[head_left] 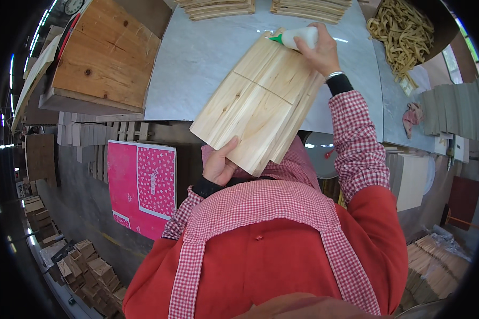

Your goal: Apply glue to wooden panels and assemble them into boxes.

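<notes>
My right hand point(323, 52) is wrapped round a white squeeze bottle point(301, 38) with a green nozzle. The bottle lies nearly level, its nozzle pointing left at the far end of a pale wooden board point(245, 103). Whether the tip touches the wood I cannot tell. A groove or dark line runs across this board, and more boards show beneath its right edge. At the near left corner, my left hand point(221, 166) grips the board, thumb on top and fingers hidden below. The boards slant across the table's front edge, their near end over my lap.
A grey-white marbled table point(170, 90) carries curved wooden slat stacks point(218, 9) along its far side. Left stands a large wooden box point(106, 53); below it is a pink carton point(123, 183). A container of tan strips point(402, 34) and a crumpled pink cloth point(412, 117) are at right.
</notes>
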A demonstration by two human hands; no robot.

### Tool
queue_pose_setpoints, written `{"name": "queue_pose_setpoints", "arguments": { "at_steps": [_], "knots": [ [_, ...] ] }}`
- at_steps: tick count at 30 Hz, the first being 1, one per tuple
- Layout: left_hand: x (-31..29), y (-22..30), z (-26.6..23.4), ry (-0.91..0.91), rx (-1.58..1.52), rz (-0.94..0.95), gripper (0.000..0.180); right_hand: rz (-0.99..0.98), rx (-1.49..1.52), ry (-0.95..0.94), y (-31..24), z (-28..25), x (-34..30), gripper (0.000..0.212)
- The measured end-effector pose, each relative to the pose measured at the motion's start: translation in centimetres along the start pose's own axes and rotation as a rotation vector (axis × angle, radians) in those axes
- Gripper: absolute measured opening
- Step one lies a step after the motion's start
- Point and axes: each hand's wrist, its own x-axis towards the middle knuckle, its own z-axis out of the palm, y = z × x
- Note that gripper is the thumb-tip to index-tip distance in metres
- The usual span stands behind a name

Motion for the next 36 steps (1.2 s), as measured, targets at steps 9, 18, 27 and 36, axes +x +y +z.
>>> {"name": "queue_pose_setpoints", "arguments": {
  "at_steps": [9,18,27,36],
  "knots": [
    [0.0,0.0,-1.0,0.004,-0.010,0.035,0.052,-0.137,-0.192,-0.086,-1.5,-8.6,-3.8,0.044],
    [0.4,-0.5,-2.4,-0.052,-0.081,0.030,0.050,0.202,0.106,0.040,-6.3,-1.2,-8.7,0.048],
    [0.0,-1.2,-2.6,-0.054,-0.096,0.022,0.050,-0.017,0.128,-0.069,-9.1,3.6,-9.9,0.043],
    [0.1,-0.8,-2.2,-0.009,-0.053,0.041,0.050,-0.113,-0.047,-0.146,-8.9,-5.3,-12.7,0.041]
  ]
}}
